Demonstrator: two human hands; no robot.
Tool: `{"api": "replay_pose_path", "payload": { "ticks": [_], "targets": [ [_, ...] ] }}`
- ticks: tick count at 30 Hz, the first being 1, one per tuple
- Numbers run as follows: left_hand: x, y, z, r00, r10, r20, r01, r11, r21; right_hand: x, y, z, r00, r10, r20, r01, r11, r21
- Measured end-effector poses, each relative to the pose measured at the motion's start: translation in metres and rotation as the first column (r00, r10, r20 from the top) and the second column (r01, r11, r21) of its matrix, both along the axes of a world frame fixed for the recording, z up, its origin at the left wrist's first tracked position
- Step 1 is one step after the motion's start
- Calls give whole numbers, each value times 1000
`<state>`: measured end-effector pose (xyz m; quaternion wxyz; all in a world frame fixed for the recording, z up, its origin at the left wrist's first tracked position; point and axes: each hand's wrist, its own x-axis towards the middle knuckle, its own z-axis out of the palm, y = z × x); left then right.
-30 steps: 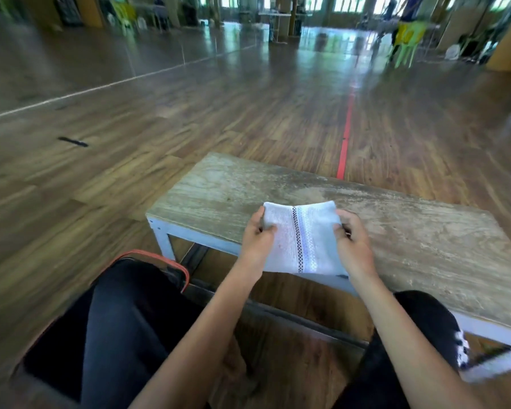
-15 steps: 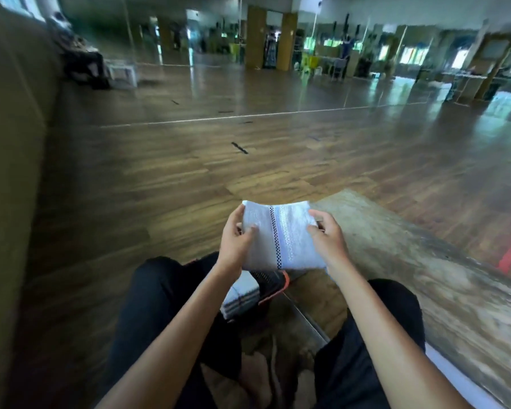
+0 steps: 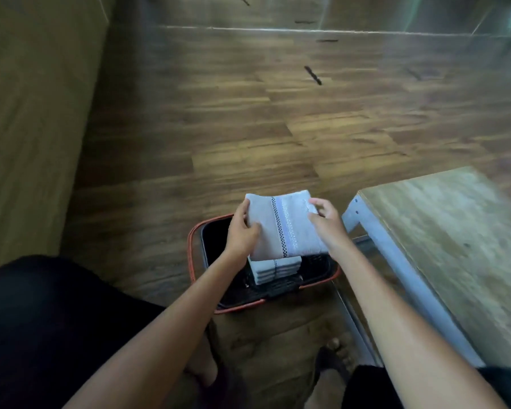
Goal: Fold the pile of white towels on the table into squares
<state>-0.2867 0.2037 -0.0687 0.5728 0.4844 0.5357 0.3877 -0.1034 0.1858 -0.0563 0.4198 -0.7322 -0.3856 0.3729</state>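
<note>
Towel, folded square w/ checkered stripe, held over basket on floor. L hand grips its 9 o'clock edge, R hand holds 3 o'clock edge. Stack of folded towels in basket, just under it. Table at 3 o'clock of basket

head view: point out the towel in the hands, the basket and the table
towel [image 3: 283, 225], head view, middle of its top face, on the stripe
basket [image 3: 214, 246], head view, dark inner wall at its left
table [image 3: 440, 246], head view, bare wooden top
</note>
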Motion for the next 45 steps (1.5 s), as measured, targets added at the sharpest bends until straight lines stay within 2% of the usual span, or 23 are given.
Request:
{"api": "replay_pose_path", "payload": {
  "ticks": [7, 11, 15, 23, 26, 27, 28, 30, 31, 32, 34, 36, 38, 42, 45],
  "targets": [
    [35, 60, -127, 994, 72, -79, -84, 984, -160, 35, 73, -133, 999, 39, 17, -37, 990, -137],
    [51, 73, -184, 983, 149, -102, -166, 969, -184, 42, 95, -185, 999, 52, 4, -50, 978, -202],
    [57, 77, -221, 977, 166, -132, -187, 967, -170, 46, 95, -215, 998, 68, 6, -65, 970, -234],
    [56, 77, -245, 979, 126, -162, -160, 963, -215, 47, 89, -230, 992, 118, 37, -107, 970, -218],
    [53, 77, -248, 957, 108, -269, -151, 978, -143, 44, 89, -229, 967, 207, 149, -163, 951, -262],
    [52, 75, -247, 941, 116, -319, -148, 986, -76, 42, 89, -227, 933, 257, 252, -180, 940, -289],
    [51, 72, -246, 918, 141, -371, -140, 990, 29, 40, 88, -225, 861, 308, 405, -193, 934, -300],
    [49, 66, -245, 842, 161, -514, -29, 967, 254, 33, 87, -226, 581, 378, 721, -269, 925, -268],
    [49, 64, -245, 787, 132, -602, 76, 948, 308, 32, 87, -230, 458, 406, 791, -329, 904, -274],
    [50, 63, -249, 724, 73, -686, 191, 934, 302, 33, 88, -236, 371, 441, 818, -374, 877, -303],
    [52, 63, -257, 572, -95, -814, 378, 912, 159, 38, 87, -250, 244, 536, 808, -393, 816, -423],
    [54, 65, -265, 438, -215, -873, 460, 888, 13, 44, 82, -265, 188, 596, 781, -363, 781, -508],
    [56, 69, -269, 360, -229, -904, 483, 875, -29, 45, 81, -272, 175, 602, 779, -348, 778, -523],
    [58, 68, -270, 265, -228, -937, 501, 863, -69, 41, 81, -272, 187, 631, 752, -321, 763, -561],
    [56, 75, -253, 242, -296, -924, 511, 848, -138, 38, 85, -253, 240, 671, 702, -336, 735, -589]
  ]
}}
